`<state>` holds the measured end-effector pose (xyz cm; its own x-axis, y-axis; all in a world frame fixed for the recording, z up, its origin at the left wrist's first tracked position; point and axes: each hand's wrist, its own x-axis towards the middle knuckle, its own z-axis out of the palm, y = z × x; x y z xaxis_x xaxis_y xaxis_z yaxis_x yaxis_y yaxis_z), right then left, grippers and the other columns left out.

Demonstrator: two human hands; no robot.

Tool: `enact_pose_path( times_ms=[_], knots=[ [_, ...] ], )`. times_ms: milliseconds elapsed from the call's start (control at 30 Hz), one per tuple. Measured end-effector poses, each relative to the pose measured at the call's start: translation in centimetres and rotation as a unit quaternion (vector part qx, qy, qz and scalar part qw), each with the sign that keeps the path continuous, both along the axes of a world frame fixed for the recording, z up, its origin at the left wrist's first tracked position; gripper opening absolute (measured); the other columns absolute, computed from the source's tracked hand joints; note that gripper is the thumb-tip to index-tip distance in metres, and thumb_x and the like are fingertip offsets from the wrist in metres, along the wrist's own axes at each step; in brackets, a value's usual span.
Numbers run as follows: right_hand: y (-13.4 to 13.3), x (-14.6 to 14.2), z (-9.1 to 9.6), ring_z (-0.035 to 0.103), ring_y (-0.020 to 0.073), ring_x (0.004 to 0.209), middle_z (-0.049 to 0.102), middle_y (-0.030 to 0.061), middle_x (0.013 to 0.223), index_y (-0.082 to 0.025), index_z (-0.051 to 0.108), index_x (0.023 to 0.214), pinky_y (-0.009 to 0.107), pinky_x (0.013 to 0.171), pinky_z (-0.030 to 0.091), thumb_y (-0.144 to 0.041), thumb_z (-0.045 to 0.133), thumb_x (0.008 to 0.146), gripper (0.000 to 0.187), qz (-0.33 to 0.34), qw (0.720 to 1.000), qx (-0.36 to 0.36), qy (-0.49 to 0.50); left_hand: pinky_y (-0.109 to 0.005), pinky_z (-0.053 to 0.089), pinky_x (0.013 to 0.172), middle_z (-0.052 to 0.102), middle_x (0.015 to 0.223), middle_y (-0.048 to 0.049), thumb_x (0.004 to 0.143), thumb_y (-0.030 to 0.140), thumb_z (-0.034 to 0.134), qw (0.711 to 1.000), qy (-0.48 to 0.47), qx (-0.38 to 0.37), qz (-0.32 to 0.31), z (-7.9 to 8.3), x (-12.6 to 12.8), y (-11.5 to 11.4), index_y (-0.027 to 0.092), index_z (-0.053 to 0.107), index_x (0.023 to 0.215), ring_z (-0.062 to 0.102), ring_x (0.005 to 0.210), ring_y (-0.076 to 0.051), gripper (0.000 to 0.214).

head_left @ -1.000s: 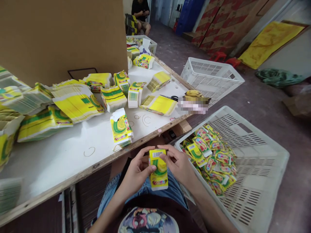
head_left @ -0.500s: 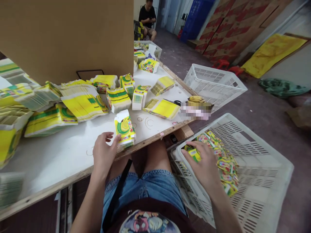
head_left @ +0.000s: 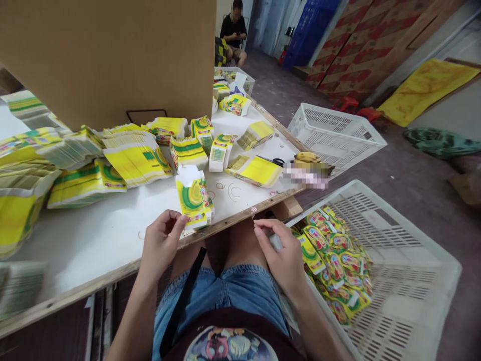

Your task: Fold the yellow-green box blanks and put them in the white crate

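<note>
My left hand [head_left: 161,243] is at the table's front edge, fingers loosely curled. Its thumb tip touches the lower left side of a small stack of yellow-and-green printed cartons [head_left: 193,200], which stands tilted on the white tabletop. My right hand [head_left: 283,253] hovers over my right thigh, between the table edge and a white plastic basket [head_left: 398,296]. Its thumb and forefinger are slightly apart, with nothing visible between them. Inside the basket is a heap of filled yellow, green and red small boxes [head_left: 336,265], just right of my right hand.
Stacks of flat cartons [head_left: 137,160] line the table's left and middle. A big cardboard box [head_left: 112,55] blocks the back. Scissors [head_left: 278,162] and bananas [head_left: 307,157] lie at the right corner. Another white basket [head_left: 334,123] stands beyond, and a person [head_left: 233,32] sits far back.
My right hand has moved left from above the basket toward the table edge, uncovering a yellow box on the heap. My left hand stays beside the carton stack, its fingers a little more curled.
</note>
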<state>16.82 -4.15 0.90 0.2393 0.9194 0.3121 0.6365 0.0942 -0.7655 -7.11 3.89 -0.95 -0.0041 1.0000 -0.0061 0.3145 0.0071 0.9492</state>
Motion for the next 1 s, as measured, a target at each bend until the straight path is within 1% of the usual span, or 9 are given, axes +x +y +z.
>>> enact_pose_path(
  times_ms=[100, 200, 300, 467, 533, 600, 700, 867, 1000],
  knots=[
    [0.2, -1.6, 0.9, 0.054, 0.0292, 0.125, 0.062, 0.0113, 0.135, -0.025, 0.057, 0.129, 0.047, 0.103, 0.042, -0.026, 0.061, 0.094, 0.035, 0.066, 0.995, 0.057, -0.046, -0.025, 0.050, 0.073, 0.069, 0.094, -0.0060, 0.086, 0.033, 0.063, 0.992, -0.073, 0.014, -0.105, 1.3, 1.4, -2.3, 0.020, 0.055, 0.074, 0.063, 0.085, -0.019, 0.020],
    [0.5, -2.6, 1.3, 0.045, 0.0312, 0.135, 0.048, 0.0107, 0.151, -0.029, 0.040, 0.146, 0.051, 0.108, 0.037, -0.023, 0.067, 0.091, 0.062, 0.149, 0.984, 0.033, -0.087, -0.027, 0.051, 0.075, 0.071, 0.103, -0.0097, 0.088, 0.029, 0.062, 0.971, -0.136, -0.010, -0.198, 1.4, 3.0, -4.4, 0.020, 0.052, 0.069, 0.065, 0.089, -0.020, 0.023],
    [0.5, -2.7, 0.8, 0.053, 0.0289, 0.125, 0.056, 0.0088, 0.142, -0.032, 0.041, 0.144, 0.047, 0.103, 0.042, -0.016, 0.066, 0.089, 0.062, 0.166, 0.984, -0.007, -0.057, -0.027, 0.050, 0.072, 0.072, 0.108, -0.0108, 0.090, 0.027, 0.060, 0.961, -0.172, -0.033, -0.214, 0.6, 3.8, -5.5, 0.019, 0.051, 0.070, 0.065, 0.088, -0.020, 0.023],
    [-0.4, -2.7, -0.6, 0.055, 0.0171, 0.077, 0.060, 0.0051, 0.109, -0.028, 0.050, 0.128, 0.032, 0.074, 0.051, -0.014, 0.065, 0.086, 0.047, 0.073, 0.995, -0.010, 0.071, -0.028, 0.051, 0.080, 0.073, 0.114, -0.0113, 0.088, 0.031, 0.066, 0.943, -0.249, -0.086, -0.203, -0.6, 4.3, -5.9, 0.019, 0.055, 0.073, 0.067, 0.096, -0.022, 0.023],
    [-0.9, -3.0, -0.9, 0.048, 0.0137, 0.066, 0.057, 0.0013, 0.096, -0.027, 0.050, 0.123, 0.027, 0.063, 0.048, -0.019, 0.066, 0.088, 0.040, 0.057, 0.991, -0.016, 0.121, -0.031, 0.052, 0.085, 0.073, 0.116, -0.0107, 0.086, 0.037, 0.070, 0.912, -0.320, -0.132, -0.219, -1.0, 4.7, -5.8, 0.019, 0.063, 0.090, 0.068, 0.101, -0.023, 0.019],
    [-1.2, -3.4, -1.0, 0.047, 0.0127, 0.065, 0.055, -0.0003, 0.091, -0.027, 0.050, 0.121, 0.025, 0.060, 0.045, -0.023, 0.064, 0.090, 0.034, 0.074, 0.985, -0.025, 0.155, -0.034, 0.052, 0.088, 0.073, 0.116, -0.0110, 0.085, 0.045, 0.070, 0.867, -0.389, -0.182, -0.252, -1.3, 5.3, -5.7, 0.021, 0.066, 0.111, 0.068, 0.103, -0.025, 0.036],
    [-1.6, -3.9, -1.0, 0.049, 0.0124, 0.064, 0.055, -0.0018, 0.086, -0.028, 0.050, 0.117, 0.024, 0.058, 0.044, -0.024, 0.058, 0.095, 0.023, 0.105, 0.977, -0.022, 0.186, -0.036, 0.051, 0.090, 0.074, 0.112, -0.0130, 0.080, 0.053, 0.074, 0.819, -0.436, -0.230, -0.294, -1.4, 6.1, -5.7, 0.017, 0.070, 0.117, 0.069, 0.105, -0.030, 0.052],
    [-2.0, -3.4, -1.0, 0.055, 0.0175, 0.082, 0.058, 0.0055, 0.106, -0.026, 0.053, 0.122, 0.031, 0.075, 0.049, -0.029, 0.059, 0.093, 0.030, -0.007, 0.987, 0.035, 0.155, -0.033, 0.054, 0.080, 0.078, 0.095, -0.0104, 0.076, 0.047, 0.079, 0.821, -0.460, -0.260, -0.218, -1.3, 6.8, -5.9, 0.016, 0.074, 0.110, 0.073, 0.090, -0.026, 0.046],
    [-2.1, -2.6, -1.5, 0.059, 0.0192, 0.082, 0.065, 0.0058, 0.095, -0.021, 0.065, 0.103, 0.030, 0.073, 0.051, -0.035, 0.059, 0.094, 0.018, 0.029, 0.985, -0.056, 0.160, -0.034, 0.056, 0.077, 0.079, 0.089, -0.0071, 0.076, 0.047, 0.079, 0.854, -0.439, -0.236, -0.148, -2.2, 7.2, -6.0, 0.016, 0.073, 0.106, 0.073, 0.083, -0.024, 0.043]
  ],
)
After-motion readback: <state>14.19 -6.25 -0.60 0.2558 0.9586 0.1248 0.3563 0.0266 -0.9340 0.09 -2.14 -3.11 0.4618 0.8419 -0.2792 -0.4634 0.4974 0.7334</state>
